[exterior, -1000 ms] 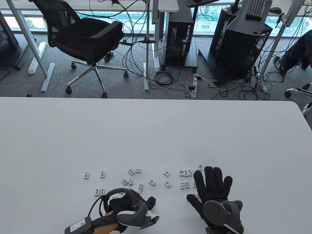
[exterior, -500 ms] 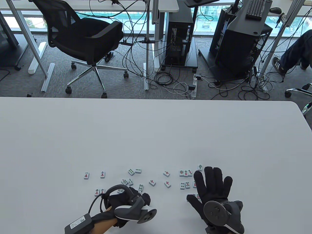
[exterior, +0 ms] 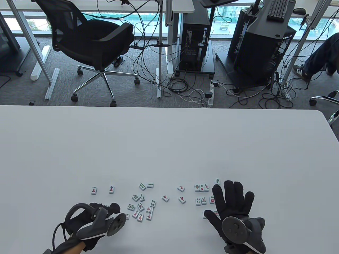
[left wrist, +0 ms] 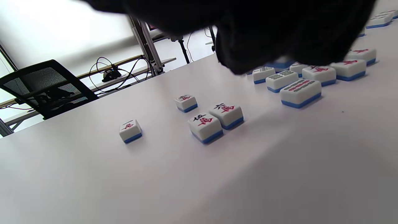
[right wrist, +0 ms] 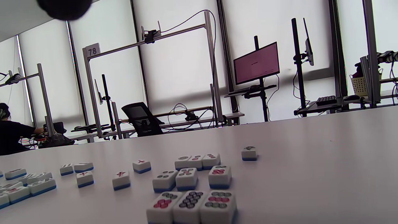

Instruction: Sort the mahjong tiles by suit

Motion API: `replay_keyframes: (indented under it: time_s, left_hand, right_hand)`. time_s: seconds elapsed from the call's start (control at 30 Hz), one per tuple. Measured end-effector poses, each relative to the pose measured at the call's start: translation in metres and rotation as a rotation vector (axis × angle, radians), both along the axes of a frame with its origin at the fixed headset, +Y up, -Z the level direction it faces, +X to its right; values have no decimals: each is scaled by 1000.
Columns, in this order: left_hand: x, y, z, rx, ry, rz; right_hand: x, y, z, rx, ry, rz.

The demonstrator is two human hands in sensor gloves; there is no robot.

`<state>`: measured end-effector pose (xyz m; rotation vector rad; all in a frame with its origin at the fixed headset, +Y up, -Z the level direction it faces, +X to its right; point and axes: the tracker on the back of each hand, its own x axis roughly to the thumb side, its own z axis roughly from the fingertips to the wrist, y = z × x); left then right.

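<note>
White table (exterior: 169, 137) is left bare beyond the fingertips to its far edge. Nine circle tiles (right wrist: 186, 179) are counted under and beside the right hand (exterior: 233, 209), whose fingers are spread flat. Left hand (exterior: 102, 211), since shifted leftward, is loosely curled; two character tiles (left wrist: 216, 123) lie below it.

We see our right hand (exterior: 233, 203) lying flat with fingers spread, at five o'clock on the white table (exterior: 169, 143), partly covering the dot tiles (exterior: 201, 187). Our left hand (exterior: 102, 213) sits at seven o'clock with curled fingers; whether it holds a tile is hidden. The bamboo tiles (exterior: 140, 197) lie at six o'clock between them.
</note>
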<state>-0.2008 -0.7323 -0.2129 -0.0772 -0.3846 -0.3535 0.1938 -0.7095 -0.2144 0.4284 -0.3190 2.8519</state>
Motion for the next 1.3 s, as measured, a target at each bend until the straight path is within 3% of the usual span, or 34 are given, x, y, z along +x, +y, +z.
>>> replay_keyframes:
  time_s: [0.23, 0.53, 0.6, 0.7, 0.77, 0.9, 1.07, 1.3]
  left_hand:
    - [-7, -27, 0, -72, 26, -16]
    - [-11, -27, 0, -67, 55, -13]
    - [-11, -18, 3, -23, 34, -10]
    - [-7, 2, 9, 150, -53, 6]
    - [4, 13, 10, 218, -96, 58]
    - [33, 17, -1, 203, -123, 79]
    - [77, 8, -17, 238, -191, -64]
    - [120, -16, -32, 242, -169, -172]
  right_hand:
    - [1, 0, -1, -5, -11, -2]
    - [1, -1, -1, -19, -14, 4]
    - [1, -1, -1, -20, -15, 4]
    - [2, 1, -1, -16, -19, -9]
    - [3, 1, -2, -17, -21, -13]
    - [2, 1, -2, -20, -20, -5]
    - [0, 4, 1, -6, 2, -20]
    - [-1, 6, 3, 4, 14, -26]
